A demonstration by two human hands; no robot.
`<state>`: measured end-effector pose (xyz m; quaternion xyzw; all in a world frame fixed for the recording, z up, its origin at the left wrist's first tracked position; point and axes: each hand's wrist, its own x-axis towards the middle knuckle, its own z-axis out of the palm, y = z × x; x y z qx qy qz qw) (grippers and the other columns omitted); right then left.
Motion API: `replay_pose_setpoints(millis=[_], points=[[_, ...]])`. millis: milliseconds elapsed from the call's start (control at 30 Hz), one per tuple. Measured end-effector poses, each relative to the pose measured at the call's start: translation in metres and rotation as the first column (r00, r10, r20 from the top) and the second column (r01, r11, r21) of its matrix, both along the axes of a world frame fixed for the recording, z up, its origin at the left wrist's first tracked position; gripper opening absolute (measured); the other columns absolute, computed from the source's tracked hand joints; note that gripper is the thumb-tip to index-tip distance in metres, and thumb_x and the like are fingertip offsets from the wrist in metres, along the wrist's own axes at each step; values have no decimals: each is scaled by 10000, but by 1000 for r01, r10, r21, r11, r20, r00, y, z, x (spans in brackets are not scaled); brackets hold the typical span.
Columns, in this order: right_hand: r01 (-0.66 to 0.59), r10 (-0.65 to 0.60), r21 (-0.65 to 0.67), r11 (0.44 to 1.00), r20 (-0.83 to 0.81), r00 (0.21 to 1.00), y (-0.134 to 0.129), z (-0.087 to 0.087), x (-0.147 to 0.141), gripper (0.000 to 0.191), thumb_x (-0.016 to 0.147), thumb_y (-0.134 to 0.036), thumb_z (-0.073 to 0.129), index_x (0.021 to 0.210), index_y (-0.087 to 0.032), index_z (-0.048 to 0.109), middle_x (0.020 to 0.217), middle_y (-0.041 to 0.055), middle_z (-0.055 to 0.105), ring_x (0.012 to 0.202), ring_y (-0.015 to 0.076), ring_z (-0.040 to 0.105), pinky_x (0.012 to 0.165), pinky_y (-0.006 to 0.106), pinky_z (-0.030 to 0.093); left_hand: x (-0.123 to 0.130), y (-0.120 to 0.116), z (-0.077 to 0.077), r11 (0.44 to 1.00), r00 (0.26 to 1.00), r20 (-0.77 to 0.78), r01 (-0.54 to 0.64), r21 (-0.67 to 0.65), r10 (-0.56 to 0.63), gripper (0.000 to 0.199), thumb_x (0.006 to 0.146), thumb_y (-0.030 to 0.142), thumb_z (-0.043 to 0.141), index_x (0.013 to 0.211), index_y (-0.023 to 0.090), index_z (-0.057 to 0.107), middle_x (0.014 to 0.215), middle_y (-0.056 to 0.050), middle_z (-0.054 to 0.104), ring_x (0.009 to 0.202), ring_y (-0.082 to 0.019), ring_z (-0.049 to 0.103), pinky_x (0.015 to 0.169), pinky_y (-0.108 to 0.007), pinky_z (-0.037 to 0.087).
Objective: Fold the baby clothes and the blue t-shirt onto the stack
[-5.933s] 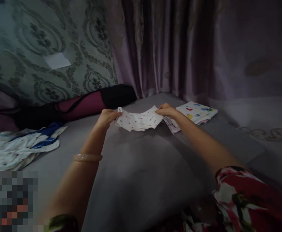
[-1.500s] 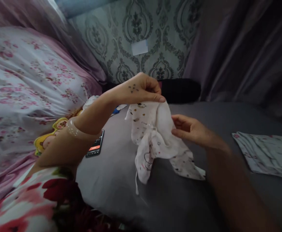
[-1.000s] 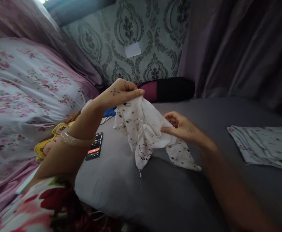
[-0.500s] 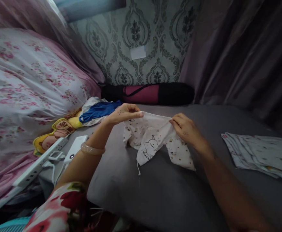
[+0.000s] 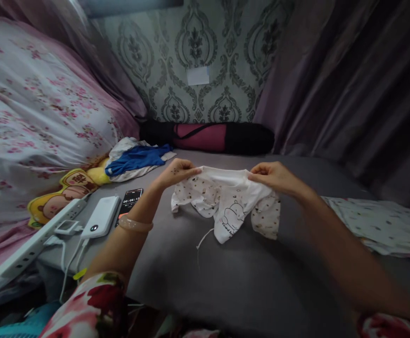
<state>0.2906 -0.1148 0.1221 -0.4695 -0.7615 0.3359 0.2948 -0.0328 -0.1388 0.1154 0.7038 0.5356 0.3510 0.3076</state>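
Note:
A small white baby garment with a printed animal drawing and patterned sleeves hangs stretched by its neckline over the grey surface. My left hand pinches one shoulder between thumb and fingers. The other shoulder is pinched by my right hand. A thin white string dangles from the garment's lower left. Below my hands, the sleeves hang out to both sides.
Folded patterned cloths lie at the right on the grey surface. At the left are a power strip, a white power bank, a phone, a yellow cushion and blue-white clothing. A black-and-pink bag stretches along the wall.
The garment's neckline is now pulled level and its front faces me more. My right hand has turned and shifted slightly right. The view has moved, showing the phone.

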Motion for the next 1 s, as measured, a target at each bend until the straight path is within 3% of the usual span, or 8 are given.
replay_pose_setpoints(millis=[133, 267, 333, 433, 533, 700, 833, 1000], points=[[-104, 97, 49, 993, 129, 987, 8, 27, 8, 291, 727, -487, 655, 787, -207, 711, 737, 38, 701, 644, 173, 608, 559, 287, 464, 0, 5, 29, 988, 996, -62, 76, 132, -68, 232, 807, 365, 622, 809, 145, 697, 658, -16, 599, 603, -119, 523, 531, -218, 393], [136, -280, 508, 851, 219, 934, 9, 52, -1, 237, 864, -334, 529, 862, -198, 723, 828, 78, 713, 792, 222, 632, 707, 348, 462, 9, 17, 57, 904, 979, -175, -22, 428, 107, 180, 783, 293, 610, 835, 156, 713, 794, -46, 671, 783, -172, 595, 698, -265, 460], [185, -360, 580, 794, 201, 911, 2, 66, -1, 242, 880, -298, 515, 909, -181, 724, 866, 88, 711, 829, 229, 630, 745, 358, 444, 13, 18, 66, 825, 972, -114, -111, 555, 207, 187, 791, 302, 601, 841, 166, 719, 851, -60, 685, 869, -189, 601, 773, -296, 464], [-35, -29, 278, 960, 223, 974, -8, 82, 13, 265, 836, -410, 600, 893, -187, 731, 832, 59, 703, 766, 200, 620, 671, 320, 445, 10, 9, 75, 885, 998, -44, -16, 465, 41, 206, 771, 354, 648, 818, 171, 730, 830, -66, 697, 861, -199, 617, 773, -328, 478], [-382, 388, -79, 921, 73, 919, -9, 87, 33, 309, 746, -490, 685, 844, -202, 739, 888, 47, 697, 781, 185, 615, 670, 309, 466, 2, 1, 78, 921, 957, -5, 280, 272, -290, 213, 711, 382, 725, 724, 169, 730, 821, -83, 709, 829, -214, 638, 735, -340, 491], [-92, 90, 98, 991, 25, 996, 3, 77, 32, 280, 695, -490, 728, 774, -222, 745, 849, 29, 682, 802, 187, 611, 722, 328, 473, 10, 12, 77, 936, 971, -43, 239, 257, -236, 188, 674, 357, 749, 674, 170, 732, 761, -51, 695, 798, -186, 632, 725, -287, 482], [-175, 184, 132, 976, -59, 981, 6, 76, 28, 302, 685, -549, 708, 725, -251, 744, 1005, 32, 679, 933, 223, 616, 780, 348, 488, 17, 19, 75, 936, 953, 158, 205, 286, -257, 223, 705, 384, 728, 760, 168, 746, 901, -73, 696, 872, -190, 627, 774, -310, 487], [-123, 129, 148, 981, -25, 991, 9, 74, 31, 298, 647, -538, 748, 691, -244, 742, 1015, 41, 680, 963, 231, 611, 842, 372, 476, 13, 26, 69, 941, 959, 122, 218, 259, -256, 202, 631, 377, 791, 666, 184, 743, 900, -72, 687, 900, -193, 613, 816, -326, 480]])
